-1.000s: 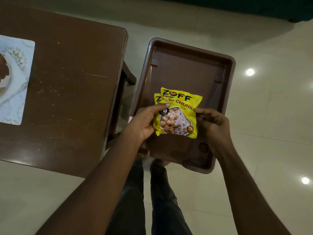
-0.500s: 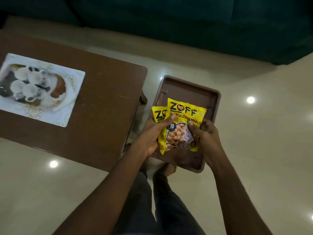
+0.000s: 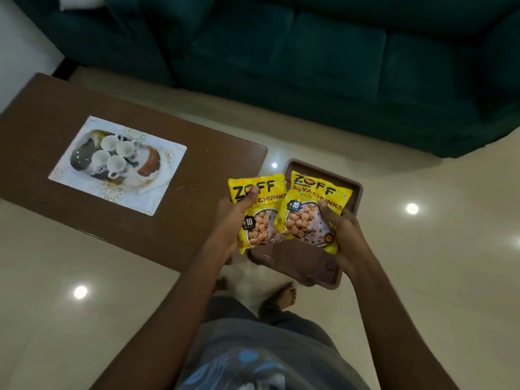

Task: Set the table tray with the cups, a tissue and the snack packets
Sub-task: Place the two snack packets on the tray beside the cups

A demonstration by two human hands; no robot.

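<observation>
Two yellow snack packets are held side by side above a brown plastic tray [image 3: 323, 273] that lies on the floor. My left hand [image 3: 230, 220] grips the left packet [image 3: 260, 212] with the thumb on its front. My right hand [image 3: 344, 235] grips the right packet [image 3: 312, 209] at its right edge. Several white cups [image 3: 114, 156] stand bunched on a printed tray [image 3: 157, 187] on the brown table [image 3: 197, 164] at the left. No tissue is in view.
A dark green sofa [image 3: 309, 66] runs along the back. The glossy tiled floor [image 3: 422, 277] surrounds the table and the brown tray. My bare foot [image 3: 284, 296] stands just in front of the brown tray.
The two stacked packets have been drawn apart, one into each hand. The view has pulled back and tilted up, bringing the cups and sofa into sight.
</observation>
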